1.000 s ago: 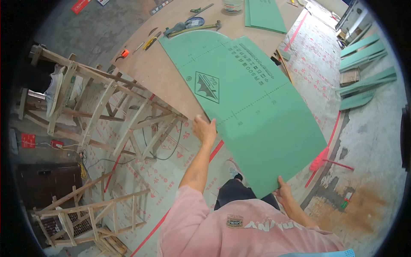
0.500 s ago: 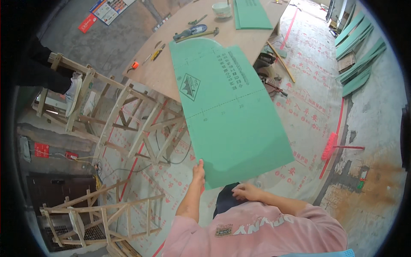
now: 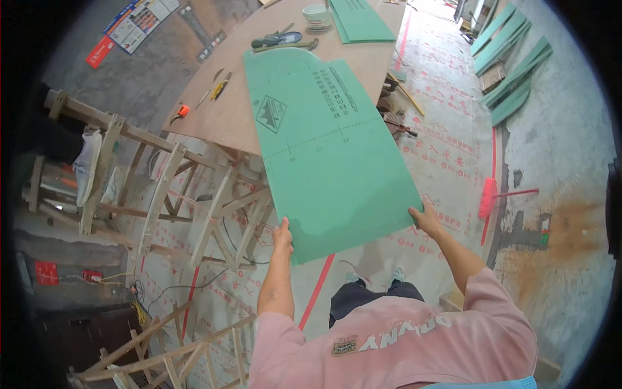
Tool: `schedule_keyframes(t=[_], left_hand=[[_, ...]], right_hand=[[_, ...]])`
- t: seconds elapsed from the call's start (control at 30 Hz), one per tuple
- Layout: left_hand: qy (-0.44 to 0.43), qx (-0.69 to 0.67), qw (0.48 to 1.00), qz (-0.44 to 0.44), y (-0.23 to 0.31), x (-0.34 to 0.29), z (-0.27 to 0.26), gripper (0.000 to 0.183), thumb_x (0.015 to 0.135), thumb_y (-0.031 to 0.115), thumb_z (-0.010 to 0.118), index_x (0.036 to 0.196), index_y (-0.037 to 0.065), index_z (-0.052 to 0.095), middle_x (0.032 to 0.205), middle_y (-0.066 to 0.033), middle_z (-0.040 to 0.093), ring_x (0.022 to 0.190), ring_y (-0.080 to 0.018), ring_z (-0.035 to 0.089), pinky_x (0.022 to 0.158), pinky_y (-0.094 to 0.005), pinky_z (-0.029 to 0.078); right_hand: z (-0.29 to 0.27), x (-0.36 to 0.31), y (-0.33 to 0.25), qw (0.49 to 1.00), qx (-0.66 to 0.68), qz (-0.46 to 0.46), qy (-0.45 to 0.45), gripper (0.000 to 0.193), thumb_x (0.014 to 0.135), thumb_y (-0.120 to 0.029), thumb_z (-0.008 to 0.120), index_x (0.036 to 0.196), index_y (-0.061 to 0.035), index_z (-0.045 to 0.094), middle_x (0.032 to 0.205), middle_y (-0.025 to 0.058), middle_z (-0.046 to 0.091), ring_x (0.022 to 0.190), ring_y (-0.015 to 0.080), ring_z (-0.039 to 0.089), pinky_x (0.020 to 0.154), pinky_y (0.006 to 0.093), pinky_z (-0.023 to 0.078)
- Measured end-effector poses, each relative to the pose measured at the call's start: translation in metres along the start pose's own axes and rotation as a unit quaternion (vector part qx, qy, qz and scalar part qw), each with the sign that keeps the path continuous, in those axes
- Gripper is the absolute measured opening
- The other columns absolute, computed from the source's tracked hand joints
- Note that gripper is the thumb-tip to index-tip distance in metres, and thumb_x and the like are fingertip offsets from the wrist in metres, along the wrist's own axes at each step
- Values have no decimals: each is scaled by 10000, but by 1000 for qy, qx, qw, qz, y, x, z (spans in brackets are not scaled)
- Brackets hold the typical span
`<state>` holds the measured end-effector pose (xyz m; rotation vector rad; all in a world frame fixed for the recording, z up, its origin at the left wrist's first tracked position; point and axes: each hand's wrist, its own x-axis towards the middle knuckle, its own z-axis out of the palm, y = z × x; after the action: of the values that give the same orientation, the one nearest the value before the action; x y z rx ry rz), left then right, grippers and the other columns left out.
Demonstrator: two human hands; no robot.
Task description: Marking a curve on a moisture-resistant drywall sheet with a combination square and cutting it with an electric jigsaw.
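In the head view, the green board (image 3: 340, 181) was held by both hands at its near end. The left grip (image 3: 283, 238) was closed about the left edge and the right grip (image 3: 426, 219) about the near right corner; the fingers beneath were hidden. Thus the board was extended to the far side of both, with neither nearer. Its far part was placed over the wooden surface (image 3: 220, 123), its near part left overhanging. The long axis was angled far and slightly left, the curved end pointed toward the hammer (image 3: 285, 47).
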<state>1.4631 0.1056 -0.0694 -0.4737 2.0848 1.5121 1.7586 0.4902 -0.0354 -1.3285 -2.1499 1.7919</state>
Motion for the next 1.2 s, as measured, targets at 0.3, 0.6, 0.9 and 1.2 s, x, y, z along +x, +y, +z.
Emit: schedule_keyframes(t=[0.3, 0.6, 0.9, 1.2], left_hand=[[-50, 88, 995, -26, 81, 56, 5, 613, 947, 540, 555, 1179, -26, 586, 995, -119, 652, 570, -222, 559, 384, -365, 323], [-78, -7, 992, 98, 55, 62, -2, 462, 1012, 316, 549, 1246, -82, 531, 1193, -167, 627, 1052, -263, 611, 896, -396, 484], [-107, -24, 994, 13, 25, 14, -7, 389, 1040, 334, 485, 1273, 27, 537, 1091, -112, 657, 929, -213, 639, 773, -373, 515], [-161, -7, 984, -71, -132, -116, -53, 332, 998, 360, 538, 1141, 65, 590, 860, -73, 671, 700, -153, 637, 609, -297, 486]], right_hand=[[28, 53, -42, 999, 43, -16, 28, 296, 909, -243, 679, 1037, 18, 623, 685, 57, 578, 513, 139, 502, 451, 311, 404], [41, 75, -44, 988, 132, 67, 40, 272, 957, -267, 641, 1010, -2, 617, 720, 27, 528, 571, 113, 467, 502, 290, 404], [23, 58, -10, 962, 250, 104, 31, 287, 983, -315, 603, 1059, -39, 577, 771, 14, 526, 607, 106, 497, 576, 285, 480], [-48, 6, 160, 992, 62, 108, -34, 292, 926, -321, 606, 1049, -58, 639, 692, 29, 581, 539, 149, 529, 531, 311, 477]])
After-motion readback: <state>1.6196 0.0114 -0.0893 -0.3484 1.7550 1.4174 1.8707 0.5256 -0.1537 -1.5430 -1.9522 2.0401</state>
